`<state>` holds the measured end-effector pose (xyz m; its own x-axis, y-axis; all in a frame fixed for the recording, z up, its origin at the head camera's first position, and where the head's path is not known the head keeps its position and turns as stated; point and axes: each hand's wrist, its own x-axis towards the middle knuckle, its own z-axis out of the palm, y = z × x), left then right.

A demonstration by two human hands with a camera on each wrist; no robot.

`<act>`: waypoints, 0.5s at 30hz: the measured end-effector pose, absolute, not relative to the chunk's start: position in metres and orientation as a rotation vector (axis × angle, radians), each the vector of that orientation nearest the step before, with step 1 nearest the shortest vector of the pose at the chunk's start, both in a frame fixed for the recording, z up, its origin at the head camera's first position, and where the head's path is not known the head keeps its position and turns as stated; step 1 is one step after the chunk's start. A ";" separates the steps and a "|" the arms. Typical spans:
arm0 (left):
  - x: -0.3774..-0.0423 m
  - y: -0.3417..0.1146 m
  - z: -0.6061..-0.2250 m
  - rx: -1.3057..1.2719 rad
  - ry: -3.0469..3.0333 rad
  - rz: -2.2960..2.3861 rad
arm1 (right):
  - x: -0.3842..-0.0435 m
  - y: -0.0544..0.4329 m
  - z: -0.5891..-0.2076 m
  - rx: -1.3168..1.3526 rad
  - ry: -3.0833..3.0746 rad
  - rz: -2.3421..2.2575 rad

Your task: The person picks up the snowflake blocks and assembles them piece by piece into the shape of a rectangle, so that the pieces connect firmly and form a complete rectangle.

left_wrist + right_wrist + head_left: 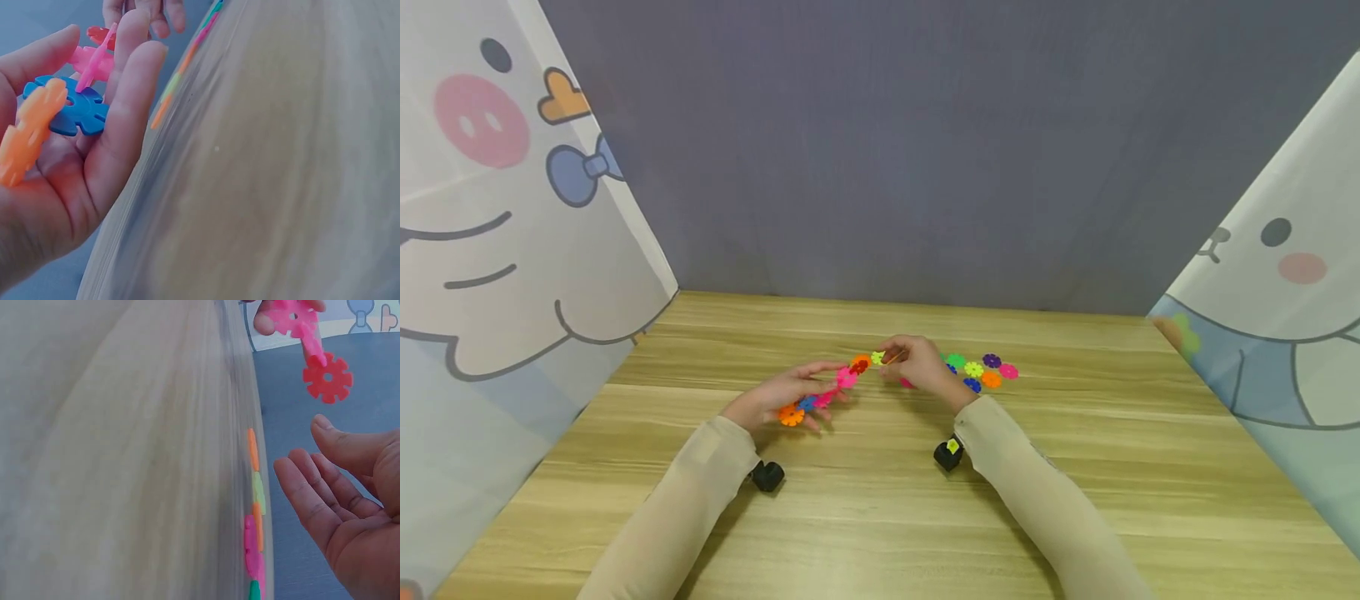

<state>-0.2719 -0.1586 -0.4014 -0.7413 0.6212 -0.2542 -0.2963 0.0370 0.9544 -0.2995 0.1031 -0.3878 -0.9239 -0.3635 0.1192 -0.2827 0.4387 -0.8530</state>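
My left hand [778, 390] holds a chain of interlocking notched flower-shaped discs between thumb and fingers. An orange disc [30, 134] lies over the palm, joined to a blue disc [78, 115]. Pink discs [846, 377] follow, and a red disc [339, 380] forms the far end, sticking out past the fingertips. My right hand [921, 364] is just beyond that end, over loose discs on the table. In the right wrist view its thumb and fingers stand apart with nothing between them. A yellow-green disc [877, 357] lies by its fingertips.
Right of my right hand, several loose discs lie on the wooden table [850, 517], among them a green one [955, 360], a purple one [992, 361] and an orange one [991, 380]. A grey panel [887, 167] stands behind, with cartoon-printed cloths at both sides.
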 end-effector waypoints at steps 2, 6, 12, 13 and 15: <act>-0.272 -0.159 -0.402 0.339 1.649 1.796 | -0.302 0.101 -0.389 -0.560 2.576 -1.515; -0.273 -0.160 -0.400 0.358 1.649 1.826 | -0.308 0.096 -0.391 -0.524 2.545 -1.506; -0.274 -0.161 -0.400 0.359 1.695 1.834 | -0.316 0.087 -0.394 -0.439 2.419 -1.522; -0.275 -0.162 -0.401 0.368 1.706 1.828 | -0.317 0.086 -0.394 -0.428 2.406 -1.516; -0.276 -0.163 -0.402 0.387 1.732 1.811 | -0.319 0.084 -0.394 -0.421 2.406 -1.492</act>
<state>-0.2762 -0.1629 -0.4025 -0.7793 0.5970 -0.1904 -0.2170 0.0280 0.9758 -0.3193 0.0843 -0.3944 -0.9188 -0.3863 -0.0814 -0.0988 0.4245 -0.9000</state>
